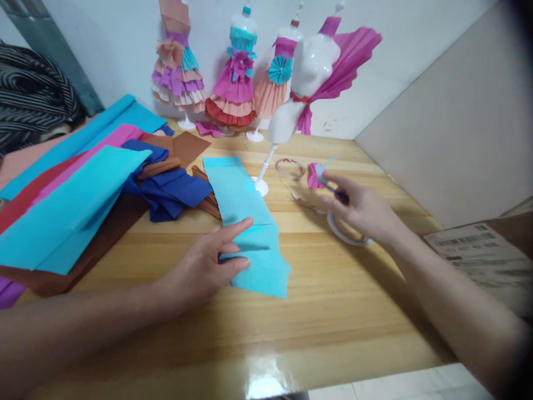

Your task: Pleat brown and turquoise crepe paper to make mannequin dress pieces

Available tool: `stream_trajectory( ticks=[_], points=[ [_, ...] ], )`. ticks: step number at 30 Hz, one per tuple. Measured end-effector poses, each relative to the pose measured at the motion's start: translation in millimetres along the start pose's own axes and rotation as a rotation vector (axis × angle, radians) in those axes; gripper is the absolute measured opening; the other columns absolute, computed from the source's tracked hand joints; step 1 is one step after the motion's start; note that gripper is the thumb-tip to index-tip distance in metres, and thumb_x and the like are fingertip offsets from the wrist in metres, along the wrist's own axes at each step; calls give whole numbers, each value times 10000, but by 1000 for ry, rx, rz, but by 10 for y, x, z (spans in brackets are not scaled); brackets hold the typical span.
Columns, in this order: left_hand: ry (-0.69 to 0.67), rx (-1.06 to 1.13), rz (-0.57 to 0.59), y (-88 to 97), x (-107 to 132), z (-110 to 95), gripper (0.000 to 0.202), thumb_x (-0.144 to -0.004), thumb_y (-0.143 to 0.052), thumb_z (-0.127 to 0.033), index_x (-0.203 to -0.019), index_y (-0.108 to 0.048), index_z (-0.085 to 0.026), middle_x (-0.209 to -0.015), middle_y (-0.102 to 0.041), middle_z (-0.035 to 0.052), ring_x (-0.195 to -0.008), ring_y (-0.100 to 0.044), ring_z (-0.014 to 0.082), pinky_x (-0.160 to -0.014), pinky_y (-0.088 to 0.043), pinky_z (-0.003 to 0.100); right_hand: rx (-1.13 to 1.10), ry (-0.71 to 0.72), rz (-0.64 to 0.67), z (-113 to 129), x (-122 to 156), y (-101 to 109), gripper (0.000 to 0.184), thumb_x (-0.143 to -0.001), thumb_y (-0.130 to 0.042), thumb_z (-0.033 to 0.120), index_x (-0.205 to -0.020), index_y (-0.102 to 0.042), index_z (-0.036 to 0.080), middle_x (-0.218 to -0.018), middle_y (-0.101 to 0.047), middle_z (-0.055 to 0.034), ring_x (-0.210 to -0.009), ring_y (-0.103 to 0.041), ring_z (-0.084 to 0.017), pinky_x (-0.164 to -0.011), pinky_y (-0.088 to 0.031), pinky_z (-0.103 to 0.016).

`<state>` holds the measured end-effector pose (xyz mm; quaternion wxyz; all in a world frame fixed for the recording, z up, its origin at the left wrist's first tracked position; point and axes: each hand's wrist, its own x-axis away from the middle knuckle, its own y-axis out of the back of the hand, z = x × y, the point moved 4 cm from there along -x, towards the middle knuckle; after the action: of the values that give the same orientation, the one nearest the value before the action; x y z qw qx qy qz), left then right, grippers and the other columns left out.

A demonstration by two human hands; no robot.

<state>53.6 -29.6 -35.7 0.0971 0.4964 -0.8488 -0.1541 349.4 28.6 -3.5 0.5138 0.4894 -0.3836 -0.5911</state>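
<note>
A sheet of light blue crepe paper [254, 205] lies on the table, creased across its middle and ragged at the lower right edge. My left hand [208, 261] rests on its left side, index finger and thumb stretched apart. Over to the right, my right hand [360, 205] is closed round a slim tool with a dark blue part [341, 196]; its kind is not clear because of blur. Just beyond its fingers is a small crumpled pink paper piece [313, 176]. Behind the blue sheet, a white dress-form mannequin [281, 119] wears a pleated magenta paper drape [352, 61].
Coloured crepe paper [70, 211] is piled at left. Several paper-dressed mannequins, one with a magenta skirt [233, 83], stand along the wall. Tape rolls [290, 168] lie near my right hand, one under it. A labelled cardboard box [483, 255] is at right.
</note>
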Motion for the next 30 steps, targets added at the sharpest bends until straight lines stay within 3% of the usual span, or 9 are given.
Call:
stream_trajectory(
  ticks=[4, 7, 10, 15, 17, 18, 21, 24, 30],
  points=[
    [-227, -178, -158, 63, 62, -35, 480, -825, -568, -208, -1305, -542, -201, -678, -654, -27, -604, -579, 103, -544, -446, 182, 175, 38, 125, 145, 213, -198, 564, -928, -354, 426, -1391, -451, 120, -1052, -712, -168, -876, -672, -333, -635, -468, -360],
    [-437, -314, -132, 16, 120, -59, 423, -882, -538, -218, -1305, -523, -228, -789, -723, 1, -641, -634, 113, -592, -494, 197, 261, -20, 101, 61, 298, -183, 543, -940, -324, 426, -1351, -489, 112, -979, -733, -162, -806, -684, -331, -556, -436, -334],
    [-616, -446, -80, -54, 168, -68, 408, -930, -485, -231, -1337, -461, -209, -794, -724, 14, -652, -650, 127, -611, -514, 220, 262, 72, 115, 8, 407, -153, 451, -955, -315, 395, -1229, -600, 180, -980, -735, -122, -806, -685, -293, -576, -445, -320],
    [-654, -562, -69, -82, 165, -51, 351, -956, -434, -246, -1300, -470, -180, -738, -691, 11, -625, -634, 132, -581, -501, 233, 329, 216, -93, 123, 601, -35, 370, -934, -394, 343, -1089, -681, 167, -961, -685, -153, -834, -637, -305, -672, -479, -393],
    [-608, -582, -64, -76, 152, -54, 324, -958, -427, -266, -1257, -515, -179, -750, -696, 18, -645, -643, 144, -594, -506, 248, 160, 319, -187, 291, 668, 35, 308, -908, -472, 335, -1043, -691, 167, -1016, -666, -159, -906, -613, -306, -776, -481, -437],
    [-578, -585, -61, -72, 145, -57, 318, -956, -429, -271, -1239, -537, -177, -764, -703, 26, -663, -652, 152, -605, -511, 255, -6, 367, -159, 391, 693, 50, 276, -898, -507, 334, -1039, -686, 179, -1011, -663, -147, -923, -613, -288, -789, -491, -420],
    [-490, -573, -46, -69, 129, -62, 317, -942, -452, -279, -1212, -584, -180, -819, -726, 50, -725, -680, 176, -643, -527, 274, -441, 466, 195, 742, 763, -33, 384, -876, -570, 394, -1209, -591, 205, -1100, -645, -130, -941, -618, -247, -746, -518, -357],
    [-464, -532, -61, -67, 119, -76, 309, -931, -466, -289, -1188, -614, -201, -872, -747, 60, -737, -691, 180, -655, -533, 283, -587, 521, 360, 1035, 813, -130, 560, -784, -686, 414, -1264, -547, 161, -1049, -652, -131, -927, -607, -242, -761, -508, -361],
    [-235, -306, -87, 47, 71, -101, 347, -849, -577, -366, -1118, -668, -166, -904, -744, 65, -725, -665, 179, -646, -512, 278, -781, 302, 643, 1162, 645, -399, 177, -790, -654, 322, -748, -631, 151, -688, -607, -2, -616, -541, -129, -547, -436, -239]
  ],
)
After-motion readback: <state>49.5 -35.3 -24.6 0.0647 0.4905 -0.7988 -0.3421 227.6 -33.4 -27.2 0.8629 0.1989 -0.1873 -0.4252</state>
